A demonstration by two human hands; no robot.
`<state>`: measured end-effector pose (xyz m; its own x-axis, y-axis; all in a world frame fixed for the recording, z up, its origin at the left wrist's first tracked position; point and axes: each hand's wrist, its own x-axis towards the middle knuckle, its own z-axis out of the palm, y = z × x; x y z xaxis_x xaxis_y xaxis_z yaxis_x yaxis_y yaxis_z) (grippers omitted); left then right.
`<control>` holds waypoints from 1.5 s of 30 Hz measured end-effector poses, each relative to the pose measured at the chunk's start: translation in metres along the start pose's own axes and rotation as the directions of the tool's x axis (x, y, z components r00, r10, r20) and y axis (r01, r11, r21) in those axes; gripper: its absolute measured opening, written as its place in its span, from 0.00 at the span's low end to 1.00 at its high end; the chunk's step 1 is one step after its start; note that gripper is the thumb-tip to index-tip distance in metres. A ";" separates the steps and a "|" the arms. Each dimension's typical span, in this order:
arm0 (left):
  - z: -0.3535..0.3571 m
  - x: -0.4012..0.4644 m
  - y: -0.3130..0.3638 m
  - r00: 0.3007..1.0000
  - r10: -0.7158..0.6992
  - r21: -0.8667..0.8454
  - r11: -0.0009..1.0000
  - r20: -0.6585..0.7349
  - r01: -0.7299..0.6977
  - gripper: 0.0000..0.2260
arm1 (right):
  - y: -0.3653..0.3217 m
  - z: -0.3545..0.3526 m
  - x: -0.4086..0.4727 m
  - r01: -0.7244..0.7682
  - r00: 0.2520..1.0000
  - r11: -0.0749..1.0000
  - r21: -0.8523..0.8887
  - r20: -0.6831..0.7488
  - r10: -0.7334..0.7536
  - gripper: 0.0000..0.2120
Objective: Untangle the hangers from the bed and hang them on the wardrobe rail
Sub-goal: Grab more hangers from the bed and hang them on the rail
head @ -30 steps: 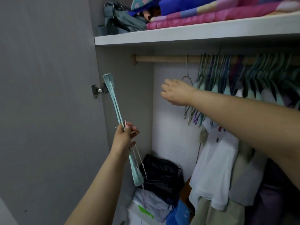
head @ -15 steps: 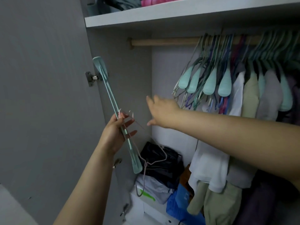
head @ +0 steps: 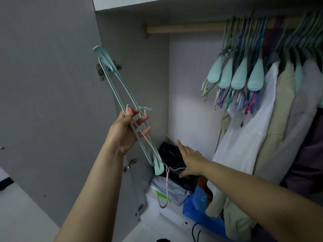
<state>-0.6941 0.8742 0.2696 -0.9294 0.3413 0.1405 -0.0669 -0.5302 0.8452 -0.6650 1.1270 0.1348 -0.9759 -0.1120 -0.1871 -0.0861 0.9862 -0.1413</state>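
Mint green plastic hangers (head: pixel 122 103), long and thin, are held up in the air in front of the open wardrobe. They tilt, with the wide top end near the door hinge (head: pixel 100 70) and the low end down by the dark bag (head: pixel 172 156). The left hand (head: pixel 127 130) is closed on them near the middle, with the thumb on one side and the fingers curled round the bars. A thin pink wire hanger (head: pixel 165 182) is caught up with the green ones. Part of it loops over the left thumb, and its hook hangs down below the green ends.

The right hand (head: pixel 189 158) reaches in low, just beside the pink wire. Its fingers are spread out and open. The thumb looks very close to the wire, but I cannot tell if it touches.

Higher up, the round wooden wardrobe rail (head: pixel 183 29) runs across under a white shelf (head: pixel 132 2). The left part of the rail is bare. Many more green hangers (head: pixel 237 75) hang on it to the right, packed close together, with some purple and pink ones mixed in. Next to them hang a white shirt (head: pixel 248 133) and a tan coat (head: pixel 281 123).

At the bottom of the wardrobe sit the dark bag, a white box (head: pixel 153 198) and a blue bag (head: pixel 199 205). The grey wardrobe door (head: pixel 49 84) stands open on the left.
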 end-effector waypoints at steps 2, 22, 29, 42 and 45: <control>-0.002 0.000 0.001 0.999 0.012 0.029 0.999 0.040 -0.013 0.15 | 0.003 0.012 0.002 -0.041 0.992 0.993 0.107 -0.113 0.054 0.64; -0.021 0.026 -0.009 0.778 0.549 0.831 0.553 -0.305 -0.065 0.11 | -0.059 -0.137 0.021 0.028 0.970 0.125 0.992 -0.057 0.236 0.29; -0.019 0.043 -0.007 0.801 0.531 0.797 0.592 -0.278 -0.116 0.12 | -0.069 -0.249 0.049 0.175 0.894 -0.180 0.968 -0.080 0.440 0.24; -0.033 0.087 0.009 0.855 0.403 0.487 0.847 -0.326 -0.213 0.11 | -0.011 -0.239 0.061 0.191 0.798 -0.353 0.916 0.064 0.599 0.25; -0.032 0.090 0.004 0.883 0.301 0.363 0.917 -0.359 -0.165 0.11 | -0.004 -0.222 0.052 0.287 0.770 -0.406 0.868 0.044 0.637 0.26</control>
<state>-0.7898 0.8782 0.2687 -0.9715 -0.1368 0.1937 0.2240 -0.2606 0.9391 -0.7604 1.1443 0.3413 -0.7976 0.5362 -0.2763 -0.0708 -0.5381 -0.8399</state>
